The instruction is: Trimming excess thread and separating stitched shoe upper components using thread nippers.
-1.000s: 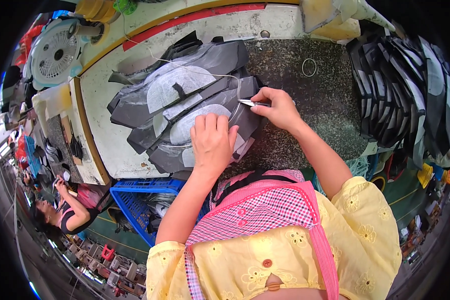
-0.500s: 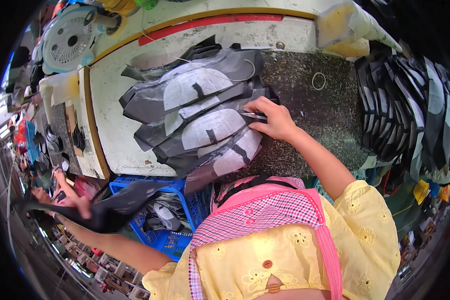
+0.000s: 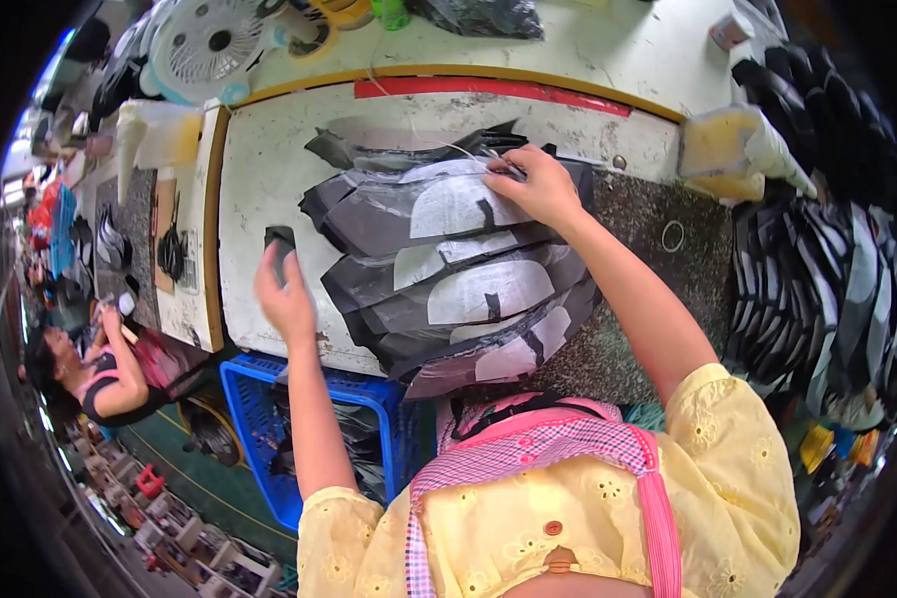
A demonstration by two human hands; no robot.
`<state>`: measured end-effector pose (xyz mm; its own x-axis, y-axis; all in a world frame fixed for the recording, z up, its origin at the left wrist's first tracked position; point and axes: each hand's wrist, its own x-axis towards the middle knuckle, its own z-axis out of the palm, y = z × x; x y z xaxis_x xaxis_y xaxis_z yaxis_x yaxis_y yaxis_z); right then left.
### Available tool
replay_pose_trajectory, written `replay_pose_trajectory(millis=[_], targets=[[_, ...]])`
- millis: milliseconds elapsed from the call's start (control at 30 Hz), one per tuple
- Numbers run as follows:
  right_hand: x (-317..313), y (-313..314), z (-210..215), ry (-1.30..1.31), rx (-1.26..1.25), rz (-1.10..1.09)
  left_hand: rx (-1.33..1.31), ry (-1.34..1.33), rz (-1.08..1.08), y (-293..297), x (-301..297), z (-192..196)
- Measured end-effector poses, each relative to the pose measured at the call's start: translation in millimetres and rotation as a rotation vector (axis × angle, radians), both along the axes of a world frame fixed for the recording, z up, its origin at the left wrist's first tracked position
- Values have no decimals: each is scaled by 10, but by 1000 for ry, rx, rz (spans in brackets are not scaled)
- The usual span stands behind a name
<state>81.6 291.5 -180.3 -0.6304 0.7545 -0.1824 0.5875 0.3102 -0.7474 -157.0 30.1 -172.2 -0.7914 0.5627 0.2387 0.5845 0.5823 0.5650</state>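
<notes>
A fanned stack of dark grey cut pieces (image 3: 369, 214) with pale half-round patches lies on the table in front of me. At the stack's upper right edge, my right hand (image 3: 543, 184) is closed in a pinch around small thread snips (image 3: 513, 171), mostly hidden by the fingers. My left hand (image 3: 287, 299) is raised left of the stack, apart from it. Its fingers are stretched out, with dark covering (image 3: 280, 239) at the fingertips that looks like finger covers. A thin pale cord (image 3: 439, 143) runs over the top of the stack.
Below my left forearm stands a blue plastic basket (image 3: 259, 439) with dark pieces inside. More stacked pieces (image 3: 787, 299) hang at the right. A white fan (image 3: 219, 45) is at the far left. Another person (image 3: 120, 384) sits at the left. A pale ring (image 3: 673, 236) lies on the dark mat.
My left hand has come up from over the basket to beside the stack; the long dark piece it held is gone from it. My right hand has moved up to the stack's upper edge.
</notes>
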Motion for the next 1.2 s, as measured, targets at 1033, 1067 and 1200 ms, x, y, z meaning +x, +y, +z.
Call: replay_pose_trajectory(millis=[1033,1067,1200], targets=[[1308,17,815,484,-866,-7,-438,-153,-659,23,1017,522],[1233,-228,921,344,-805,-110,-285,70,-641,42,1038,587],[1127,-1113,1076,310,-505,228,139,-413,-534,302,1515,819]])
